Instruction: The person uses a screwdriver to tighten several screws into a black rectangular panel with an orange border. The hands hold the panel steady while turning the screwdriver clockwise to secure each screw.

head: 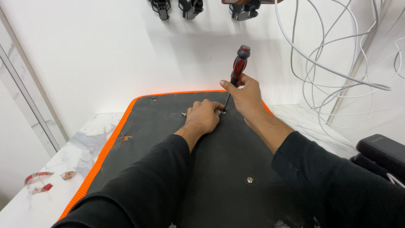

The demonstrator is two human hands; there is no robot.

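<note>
Right hand [244, 95] fingers wrap the screwdriver [236, 74], its tip on the pad [168, 126] just beside the curled left hand [203, 117] fingers.

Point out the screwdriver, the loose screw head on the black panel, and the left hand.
screwdriver [238, 67], head view, on the red-black handle.
screw head [250, 180], head view, on its centre.
left hand [203, 117], head view, on the back.
</note>
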